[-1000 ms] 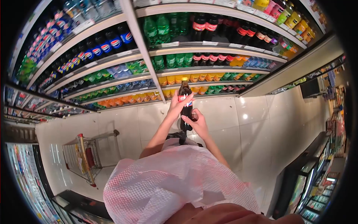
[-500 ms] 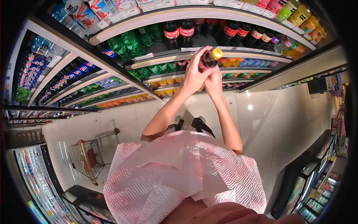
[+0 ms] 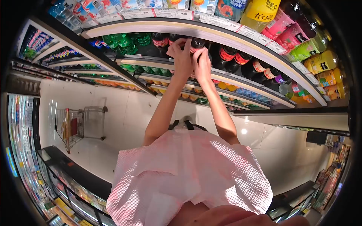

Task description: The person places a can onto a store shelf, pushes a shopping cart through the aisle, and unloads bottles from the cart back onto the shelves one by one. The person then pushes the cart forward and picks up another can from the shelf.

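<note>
Both hands, left hand (image 3: 181,60) and right hand (image 3: 202,64), grip with bent fingers one dark bottle (image 3: 198,43) with red label, at the shelf (image 3: 245,81) beside similar bottles (image 3: 227,55). Upper shelf (image 3: 181,24) hides its top; the hands cover its lower part.

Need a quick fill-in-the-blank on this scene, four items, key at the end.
1. The left hand and right hand are at a cola bottle with a ____ label.
2. Immediately left of the shelved colas, the soda bottles are ____.
3. The shopping cart is on the ____ side of the picture.
4. The bottle lettered 怡泉 is mainly ____.

Missing words: red; green; left; yellow.
</note>
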The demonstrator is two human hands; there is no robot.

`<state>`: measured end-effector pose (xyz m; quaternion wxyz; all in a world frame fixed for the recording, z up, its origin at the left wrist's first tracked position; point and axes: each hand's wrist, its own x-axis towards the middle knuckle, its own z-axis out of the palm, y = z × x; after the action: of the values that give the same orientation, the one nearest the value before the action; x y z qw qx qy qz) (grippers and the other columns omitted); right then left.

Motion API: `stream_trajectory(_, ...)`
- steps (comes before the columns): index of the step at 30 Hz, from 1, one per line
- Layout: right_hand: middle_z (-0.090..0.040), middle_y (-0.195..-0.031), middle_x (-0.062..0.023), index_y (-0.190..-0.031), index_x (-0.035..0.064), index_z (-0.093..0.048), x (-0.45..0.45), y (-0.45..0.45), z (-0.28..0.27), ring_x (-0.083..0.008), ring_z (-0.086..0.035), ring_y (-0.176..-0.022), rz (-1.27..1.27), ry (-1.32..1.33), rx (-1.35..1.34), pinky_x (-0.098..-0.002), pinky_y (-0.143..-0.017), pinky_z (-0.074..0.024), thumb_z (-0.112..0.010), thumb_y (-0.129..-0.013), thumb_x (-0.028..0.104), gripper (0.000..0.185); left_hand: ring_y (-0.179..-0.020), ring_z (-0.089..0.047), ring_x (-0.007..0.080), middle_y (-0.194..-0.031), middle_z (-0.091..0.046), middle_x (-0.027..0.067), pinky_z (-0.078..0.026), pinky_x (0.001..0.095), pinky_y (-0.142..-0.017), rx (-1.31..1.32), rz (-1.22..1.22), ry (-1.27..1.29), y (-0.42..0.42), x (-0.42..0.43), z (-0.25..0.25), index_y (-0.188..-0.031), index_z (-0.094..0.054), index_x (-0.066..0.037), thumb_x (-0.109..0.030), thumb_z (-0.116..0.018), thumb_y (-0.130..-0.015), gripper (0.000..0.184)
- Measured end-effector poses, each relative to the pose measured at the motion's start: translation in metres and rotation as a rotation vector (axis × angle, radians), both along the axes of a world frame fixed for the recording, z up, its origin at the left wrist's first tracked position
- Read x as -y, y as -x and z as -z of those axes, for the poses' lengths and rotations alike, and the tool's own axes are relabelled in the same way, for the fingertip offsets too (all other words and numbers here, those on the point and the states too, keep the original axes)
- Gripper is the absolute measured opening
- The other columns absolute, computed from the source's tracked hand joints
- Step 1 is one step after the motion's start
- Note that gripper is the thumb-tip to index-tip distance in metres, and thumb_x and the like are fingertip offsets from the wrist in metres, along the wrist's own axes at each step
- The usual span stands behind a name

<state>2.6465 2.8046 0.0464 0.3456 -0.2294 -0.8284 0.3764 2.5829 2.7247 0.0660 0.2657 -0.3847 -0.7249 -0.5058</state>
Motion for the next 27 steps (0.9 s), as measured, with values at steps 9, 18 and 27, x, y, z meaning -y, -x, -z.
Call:
stream_trajectory(9,-0.07,-0.112,-0.0247,-0.135,0.0053,-0.051,-0.002,0.014,0.008,-0.0496,-0.067,-0.099,-0.014,-0.217,-0.04,-0.0538,-0.08,-0.0524,-0.077,-0.092,0.035,0.058,-0.122,-0.047,0.0364,-0.132,-0.053,0.0174,-0.035,0.0509,-0.1,-0.08,-0.178,-0.006,-0.015,0.066,0.063,-0.14,-0.05,-0.009,-0.029,-0.086,-0.083,0.071)
stream_trajectory(18,-0.063,-0.119,-0.027,-0.129,-0.0096,-0.056,0.036,0.014,0.026,-0.0434,-0.061,-0.11,0.257,-0.508,-0.241,-0.0498,-0.098,-0.0493,-0.081,-0.091,0.034,0.063,-0.097,-0.069,0.0307,-0.111,-0.068,0.0167,-0.056,0.0405,-0.084,1.164,-0.316,0.252,-0.122,0.44,0.33,-0.144,-0.042,-0.005,-0.024,-0.078,-0.087,0.071)
stream_trajectory(27,-0.057,-0.108,-0.0227,-0.113,-0.0041,-0.057,0.206,0.016,0.126,-0.0395,-0.054,-0.103,-0.146,-0.475,-0.177,-0.0522,-0.093,-0.0431,-0.066,-0.101,0.011,0.021,-0.104,-0.071,0.0299,-0.107,-0.075,0.0136,-0.056,0.044,-0.091,1.59,-0.48,1.128,-0.42,0.71,0.529,-0.106,-0.075,-0.008,-0.021,-0.065,-0.091,0.023)
